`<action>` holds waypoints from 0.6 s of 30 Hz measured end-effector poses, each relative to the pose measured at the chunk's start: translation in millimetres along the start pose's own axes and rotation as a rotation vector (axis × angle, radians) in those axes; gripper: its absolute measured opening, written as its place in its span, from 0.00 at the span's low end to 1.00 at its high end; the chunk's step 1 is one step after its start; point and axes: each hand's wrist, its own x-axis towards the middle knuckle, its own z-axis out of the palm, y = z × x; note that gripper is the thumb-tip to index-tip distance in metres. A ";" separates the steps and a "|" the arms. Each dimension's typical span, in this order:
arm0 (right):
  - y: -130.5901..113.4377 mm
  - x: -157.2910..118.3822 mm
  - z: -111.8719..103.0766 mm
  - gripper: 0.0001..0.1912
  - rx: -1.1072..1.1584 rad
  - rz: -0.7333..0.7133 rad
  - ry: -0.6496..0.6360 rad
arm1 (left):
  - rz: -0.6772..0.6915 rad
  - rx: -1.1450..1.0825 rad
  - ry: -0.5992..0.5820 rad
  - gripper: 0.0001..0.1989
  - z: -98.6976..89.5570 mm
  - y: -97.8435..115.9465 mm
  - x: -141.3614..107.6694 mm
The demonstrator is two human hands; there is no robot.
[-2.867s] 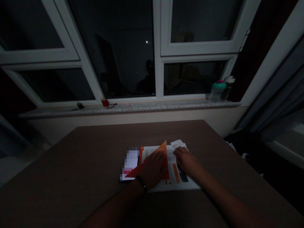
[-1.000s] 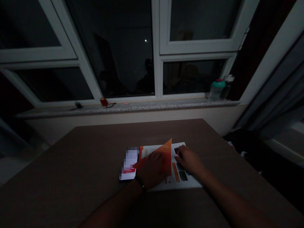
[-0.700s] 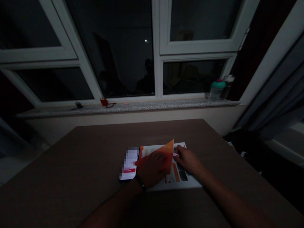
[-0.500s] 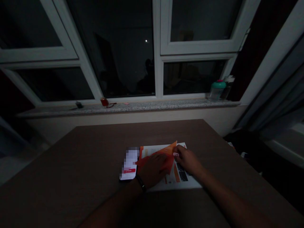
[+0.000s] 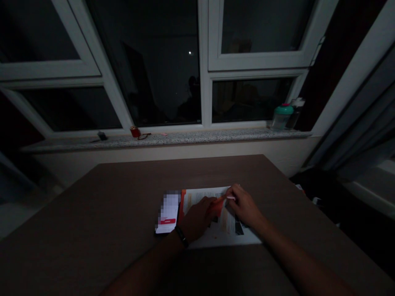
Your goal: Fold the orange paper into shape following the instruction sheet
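Observation:
A piece of orange-red paper (image 5: 219,208), seemingly folded, stands partly on edge between my hands. My left hand (image 5: 197,218), with a dark band at its wrist, is closed on the paper's left part and hides much of it. At the paper's right end, my right hand (image 5: 244,206) pinches it between thumb and fingers, and a small pale bit shows at the fingertips. Beneath both hands lies a white printed sheet (image 5: 222,237) with orange blocks and dark pictures. A lit phone (image 5: 168,221), its screen partly blurred out, lies just left of the sheet.
The brown table (image 5: 123,197) reaches to the wall below the window. On the speckled sill (image 5: 191,138) stand a teal-lidded bottle (image 5: 281,117), a clear bottle (image 5: 296,112) behind it, a small red object (image 5: 135,131) and a small dark object (image 5: 102,135). A curtain (image 5: 361,111) hangs at right.
The orange paper was a broad, flat triangle pointing up and right; now only a narrow, tilted part shows between my hands. My right hand has turned slightly, still pinching it.

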 end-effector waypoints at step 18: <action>2.7 -2.1 11.6 0.08 0.124 -0.061 -0.106 | 0.100 0.173 -0.060 0.34 1.9 3.9 -4.6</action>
